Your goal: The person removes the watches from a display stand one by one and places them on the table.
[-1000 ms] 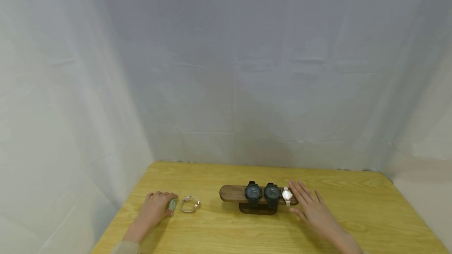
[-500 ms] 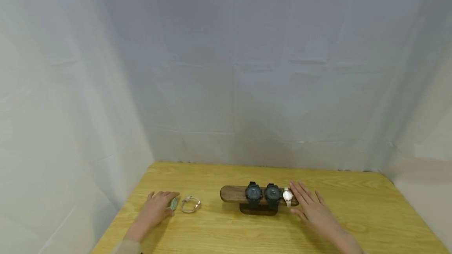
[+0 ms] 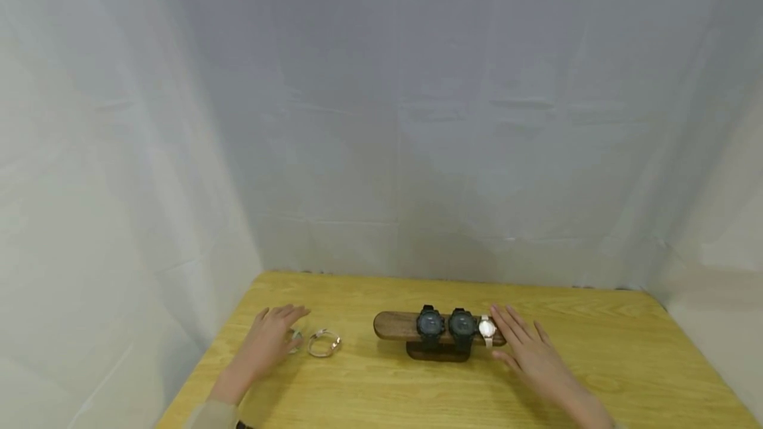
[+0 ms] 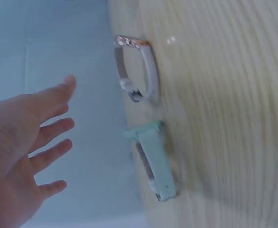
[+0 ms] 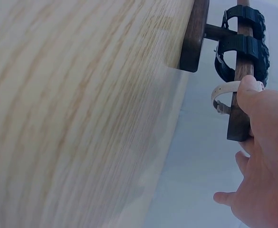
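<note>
In the head view my left hand (image 3: pixel 269 339) hangs over a mint-green watch (image 3: pixel 295 341), partly hiding it. The left wrist view has that hand with fingers spread and nothing in them, apart from the mint-green watch (image 4: pixel 155 164), which rests on its side on the table. Beside it stands a pale-strapped watch (image 3: pixel 324 343) with a rose-gold case, its strap buckled into a loop. My right hand (image 3: pixel 533 356) holds the right end of a dark wooden watch stand (image 3: pixel 395 326), thumb in front and fingers behind, right beside the white watch (image 3: pixel 487 328).
Two black digital watches (image 3: pixel 430 324) sit side by side on the stand's bar, left of the white one. The stand's base (image 3: pixel 438 351) rests on the yellow wood-grain table (image 3: pixel 369 396). Grey-white cloth (image 3: pixel 381 118) hangs behind and along both sides.
My left hand has let go of the mint-green watch, its fingers rising and spreading above it. The right hand stays at the stand's end.
</note>
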### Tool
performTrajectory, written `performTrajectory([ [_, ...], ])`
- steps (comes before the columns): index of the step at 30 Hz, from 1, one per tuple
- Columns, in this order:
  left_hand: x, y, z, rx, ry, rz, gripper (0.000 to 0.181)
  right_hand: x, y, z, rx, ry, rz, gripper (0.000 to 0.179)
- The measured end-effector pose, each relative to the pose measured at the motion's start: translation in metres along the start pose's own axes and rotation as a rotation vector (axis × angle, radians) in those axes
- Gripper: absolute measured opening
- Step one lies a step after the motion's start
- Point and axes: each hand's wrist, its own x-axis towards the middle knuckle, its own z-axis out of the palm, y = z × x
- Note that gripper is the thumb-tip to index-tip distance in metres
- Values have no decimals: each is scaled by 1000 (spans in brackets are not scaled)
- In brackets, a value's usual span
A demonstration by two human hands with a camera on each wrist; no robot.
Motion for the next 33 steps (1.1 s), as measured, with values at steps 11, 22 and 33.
performTrajectory([
  [11,29,38,-6,-65,177,88,51,2,0,1,5,-7,-3,82],
  [22,59,84,17,-118,312,265,55,2,1,0,5,-20,13,83],
  [33,78,137,34,-74,135,323,61,2,0,0,24,-20,12,81],
])
